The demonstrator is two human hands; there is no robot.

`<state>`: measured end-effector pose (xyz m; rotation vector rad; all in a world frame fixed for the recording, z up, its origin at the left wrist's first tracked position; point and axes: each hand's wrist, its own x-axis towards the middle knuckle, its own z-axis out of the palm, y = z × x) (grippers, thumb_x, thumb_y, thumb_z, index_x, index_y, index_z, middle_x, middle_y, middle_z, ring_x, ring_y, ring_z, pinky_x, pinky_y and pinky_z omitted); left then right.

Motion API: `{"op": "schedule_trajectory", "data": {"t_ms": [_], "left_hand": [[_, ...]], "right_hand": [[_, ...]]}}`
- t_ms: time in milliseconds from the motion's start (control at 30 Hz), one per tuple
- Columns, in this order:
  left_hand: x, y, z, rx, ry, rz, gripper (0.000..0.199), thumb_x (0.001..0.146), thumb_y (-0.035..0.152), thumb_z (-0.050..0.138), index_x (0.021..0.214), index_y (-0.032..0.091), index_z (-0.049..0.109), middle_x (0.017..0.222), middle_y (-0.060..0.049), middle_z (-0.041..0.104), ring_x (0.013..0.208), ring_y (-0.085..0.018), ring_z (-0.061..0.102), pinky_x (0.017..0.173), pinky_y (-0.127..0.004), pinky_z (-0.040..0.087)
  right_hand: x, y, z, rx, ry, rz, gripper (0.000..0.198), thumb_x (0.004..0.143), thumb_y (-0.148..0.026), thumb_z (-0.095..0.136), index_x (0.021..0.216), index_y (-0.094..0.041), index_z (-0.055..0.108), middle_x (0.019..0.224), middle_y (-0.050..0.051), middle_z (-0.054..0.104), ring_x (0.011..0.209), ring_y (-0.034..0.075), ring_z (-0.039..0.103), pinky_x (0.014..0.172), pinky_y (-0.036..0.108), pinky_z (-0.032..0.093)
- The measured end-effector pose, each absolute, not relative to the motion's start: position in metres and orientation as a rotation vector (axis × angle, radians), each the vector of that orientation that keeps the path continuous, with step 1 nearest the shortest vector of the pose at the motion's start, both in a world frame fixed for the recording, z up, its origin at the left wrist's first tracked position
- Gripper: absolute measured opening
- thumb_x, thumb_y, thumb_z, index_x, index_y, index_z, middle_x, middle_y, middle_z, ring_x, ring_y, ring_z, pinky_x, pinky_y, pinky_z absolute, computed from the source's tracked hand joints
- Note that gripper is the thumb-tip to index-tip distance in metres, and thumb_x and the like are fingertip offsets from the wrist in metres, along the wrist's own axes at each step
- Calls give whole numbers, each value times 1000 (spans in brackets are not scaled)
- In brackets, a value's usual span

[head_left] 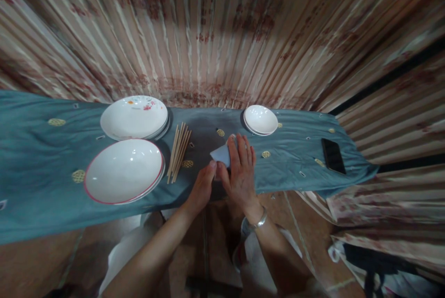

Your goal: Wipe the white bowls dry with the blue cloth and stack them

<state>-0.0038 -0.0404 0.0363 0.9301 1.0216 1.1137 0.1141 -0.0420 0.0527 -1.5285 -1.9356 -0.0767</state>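
The right hand point(241, 166) is closed over a pale blue cloth point(220, 155), its fingers wrapping the far side; the left hand point(203, 182) sets its thumb against the cloth's near edge, its other fingers too hidden to tell whether they grip. The cloth is over the tabletop point(288, 173), between chopsticks point(179, 152) with stacked plates point(123, 170) to the left and a phone point(333, 155) well to the right. Small bowls point(260, 119) stand beyond it.
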Motion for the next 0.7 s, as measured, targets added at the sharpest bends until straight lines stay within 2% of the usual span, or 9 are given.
{"op": "schedule_trajectory", "data": {"t_ms": [200,333,500,633,700], "left_hand": [[-3,-39,45,1161,999,1028,39,88,50,48,80,16,67,82,-4,70,86,-21,61,83,-31,48],[-4,-38,40,1183,1065,1014,37,88,48,49,82,16,67,82,-4,70,82,-21,60,80,-31,48],[-6,-38,44,1178,1091,1007,36,87,47,48,75,17,64,73,-2,66,75,-19,58,76,-30,47],[-7,-37,42,1123,1064,1015,38,86,51,50,71,18,64,71,-2,65,75,-19,59,77,-30,47],[-7,-36,38,1074,1044,1024,39,86,52,52,71,18,64,70,-2,65,75,-19,59,77,-30,47]], "right_hand": [[123,-36,56,-1545,-1857,-34,54,99,-39,37,148,-15,35,154,18,37,147,28,27,116,56,23],[131,-29,56,-1503,-1756,99,52,99,-41,38,144,-15,43,151,18,42,143,27,35,115,53,29],[145,-14,51,-1445,-1523,459,50,97,-44,40,136,-16,53,146,15,50,137,25,44,115,47,33],[152,-2,44,-1410,-1254,749,51,92,-49,47,127,-15,61,132,12,63,124,25,57,110,43,39],[153,2,39,-1376,-1135,850,50,88,-50,51,121,-16,65,127,10,67,121,25,58,110,43,39]]}}
